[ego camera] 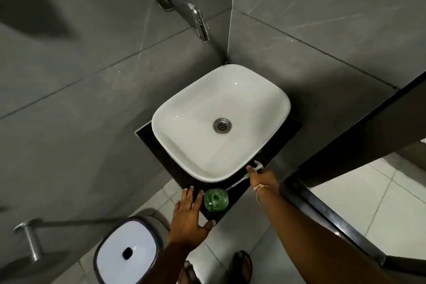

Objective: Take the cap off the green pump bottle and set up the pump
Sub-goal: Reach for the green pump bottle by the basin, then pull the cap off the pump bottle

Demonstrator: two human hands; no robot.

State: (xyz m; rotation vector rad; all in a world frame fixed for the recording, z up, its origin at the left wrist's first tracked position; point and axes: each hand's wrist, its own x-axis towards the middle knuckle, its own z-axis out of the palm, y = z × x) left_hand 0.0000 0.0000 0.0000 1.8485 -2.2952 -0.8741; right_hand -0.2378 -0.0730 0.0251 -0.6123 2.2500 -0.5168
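Your right hand (261, 178) closes fingers on white pump (258, 166) beside basin (175, 108); left hand (187, 219) rests open, flat beside uncapped green pump bottle (216, 199) on counter edge. Next, likely: lift pump, steer tube into bottle mouth.

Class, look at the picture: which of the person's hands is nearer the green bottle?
Left. The left hand lies open right beside the green bottle, on its left, not gripping it. The right hand is farther off, up and to its right, at the white pump.
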